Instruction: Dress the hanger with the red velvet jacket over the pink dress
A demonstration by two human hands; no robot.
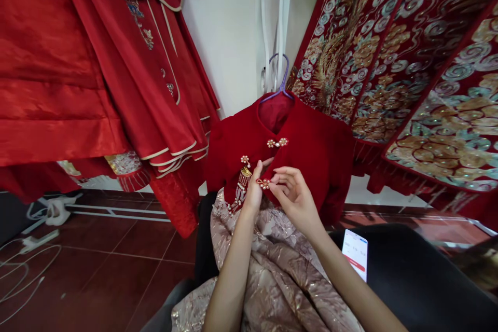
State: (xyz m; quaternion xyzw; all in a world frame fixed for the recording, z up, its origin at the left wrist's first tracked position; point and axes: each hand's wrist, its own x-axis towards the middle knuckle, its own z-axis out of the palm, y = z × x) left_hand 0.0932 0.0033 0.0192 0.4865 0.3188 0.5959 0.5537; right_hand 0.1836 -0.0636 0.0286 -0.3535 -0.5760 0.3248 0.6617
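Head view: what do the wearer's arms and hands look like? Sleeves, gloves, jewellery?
Left hand and right hand are bare: no gloves, and no rings visible on the fingers. Left forearm and right forearm are uncovered down to the frame edge; no sleeve, watch or bracelet shows. Nails are too small to judge.

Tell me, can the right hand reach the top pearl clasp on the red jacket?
Likely yes: the right hand pinches the lower clasp, and the top clasp sits just above it on the jacket, uncovered.

Phone (355,254), hanging red robes (97,62), floor cables (23,264)
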